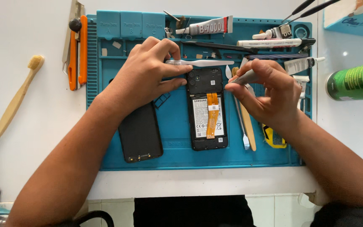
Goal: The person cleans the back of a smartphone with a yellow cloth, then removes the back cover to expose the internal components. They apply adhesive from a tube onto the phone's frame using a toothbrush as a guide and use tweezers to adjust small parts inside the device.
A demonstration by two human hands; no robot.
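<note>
- Far left, on the white table: a bamboo toothbrush (17, 97) lies apart from the work; an orange-handled utility knife (77, 52) sits just beside the mat's left edge.
- Teal silicone repair mat (173, 155), ribbed and with moulded trays along its far edge.
- Removed back cover (140, 132), matte black and flat, lies left of the phone: opening is done.
- Your left hand (150, 69) pinches a white plastic toothbrush (198, 62) at the phone's far end.
- Opened smartphone (206, 108), mid-mat: battery and orange flex cables exposed, nothing refitted yet.
- Your right hand (269, 90) is closed around a small grey tube (245, 77), its tip near the phone's right edge.
- Thin metal spudger (241, 122) and tan pry stick (248, 128) lie beneath that hand.
- Far right: a glossy green can (356, 80) on its side.
</note>
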